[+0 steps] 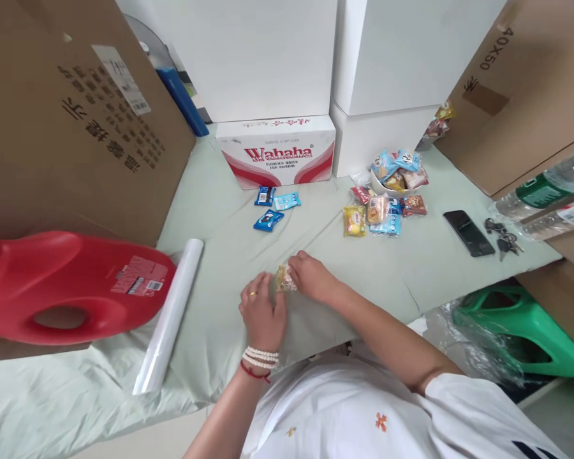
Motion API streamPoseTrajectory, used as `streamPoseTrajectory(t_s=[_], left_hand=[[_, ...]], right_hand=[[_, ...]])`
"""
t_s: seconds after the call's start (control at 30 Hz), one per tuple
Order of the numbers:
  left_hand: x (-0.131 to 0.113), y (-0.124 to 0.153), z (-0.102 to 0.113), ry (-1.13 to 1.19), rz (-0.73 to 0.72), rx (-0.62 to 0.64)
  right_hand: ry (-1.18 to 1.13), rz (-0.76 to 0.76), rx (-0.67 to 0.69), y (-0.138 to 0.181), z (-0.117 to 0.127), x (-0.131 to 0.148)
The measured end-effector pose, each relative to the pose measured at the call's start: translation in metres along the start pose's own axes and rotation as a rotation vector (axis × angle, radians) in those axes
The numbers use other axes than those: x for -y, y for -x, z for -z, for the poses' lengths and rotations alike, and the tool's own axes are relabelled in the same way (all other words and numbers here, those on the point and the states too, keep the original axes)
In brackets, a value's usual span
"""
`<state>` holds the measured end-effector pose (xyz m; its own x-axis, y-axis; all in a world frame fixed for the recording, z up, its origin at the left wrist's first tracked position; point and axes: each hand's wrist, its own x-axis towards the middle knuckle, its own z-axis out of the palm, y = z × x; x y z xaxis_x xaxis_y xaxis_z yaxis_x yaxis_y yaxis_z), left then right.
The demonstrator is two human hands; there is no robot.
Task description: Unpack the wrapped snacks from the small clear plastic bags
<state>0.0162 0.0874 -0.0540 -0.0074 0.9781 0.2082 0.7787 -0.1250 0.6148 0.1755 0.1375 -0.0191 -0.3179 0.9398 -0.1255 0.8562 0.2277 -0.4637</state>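
A small yellowish, clear-wrapped snack packet point(284, 278) lies on the green cloth near the table's front. My right hand point(312, 275) pinches its right side with bent fingers. On the packet's left, my left hand point(263, 310) rests on the cloth, its fingers stretched forward and its thumb apart, close to the wrapper's edge. Whether the thumb touches the wrapper I cannot tell. Beyond my hands lie blue packets point(268, 220) and a light blue packet point(287, 201). Farther right, a yellow packet point(354, 220) and several others lie before a white bowl point(381, 187) heaped with wrapped snacks.
A Wahaha carton point(280, 153) stands at the back beside white boxes point(382, 137). On the left are a red jug point(90, 255), a plastic film roll point(172, 312) and a cardboard box point(76, 159). A phone point(469, 233), keys point(506, 242) and plastic bottles point(545, 191) are on the right.
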Motion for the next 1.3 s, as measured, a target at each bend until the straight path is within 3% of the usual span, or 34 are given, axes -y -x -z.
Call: streamPoseTrajectory(t_s=[0.07, 0.17, 0.27, 0.43, 0.53, 0.67, 0.77, 0.83, 0.9, 1.0, 1.1, 1.3], left_hand=[[0.0, -0.008, -0.001, 0.084, 0.133, 0.04], [-0.012, -0.016, -0.001, 0.366, 0.198, 0.139], [-0.032, -0.013, 0.006, 0.602, 0.272, 0.131], [-0.041, 0.004, 0.026, 0.799, 0.258, 0.237], [-0.023, 0.013, 0.032, 0.718, 0.277, 0.235], [0.01, 0.029, 0.033, 0.582, 0.36, 0.169], [0.025, 0.043, 0.033, 0.484, 0.336, 0.179], [0.029, 0.05, 0.033, 0.403, 0.283, 0.193], [0.031, 0.056, 0.033, 0.323, 0.227, 0.201], [0.034, 0.063, 0.03, 0.235, 0.13, 0.181], [0.036, 0.066, 0.025, 0.156, 0.015, 0.133], [0.037, 0.067, 0.021, 0.071, -0.164, 0.048]], right_hand=[[-0.002, 0.06, -0.029, 0.014, -0.002, 0.003], [0.067, 0.142, -0.069, 0.03, -0.005, 0.007], [0.124, 0.109, -0.139, 0.04, -0.012, 0.005], [-0.109, 0.05, -0.338, 0.06, -0.006, -0.036], [-0.274, -0.144, -0.5, 0.072, 0.029, -0.084], [-0.249, -0.324, -0.712, 0.066, 0.107, -0.161], [-0.247, -0.427, -0.853, 0.046, 0.165, -0.215], [-0.299, -0.517, -0.875, 0.03, 0.193, -0.244], [-0.361, -0.605, -0.792, 0.017, 0.208, -0.265], [-0.351, -0.692, -0.608, 0.005, 0.202, -0.279], [-0.24, -0.736, -0.554, 0.001, 0.175, -0.277], [0.205, -0.761, -0.755, 0.011, 0.137, -0.27]])
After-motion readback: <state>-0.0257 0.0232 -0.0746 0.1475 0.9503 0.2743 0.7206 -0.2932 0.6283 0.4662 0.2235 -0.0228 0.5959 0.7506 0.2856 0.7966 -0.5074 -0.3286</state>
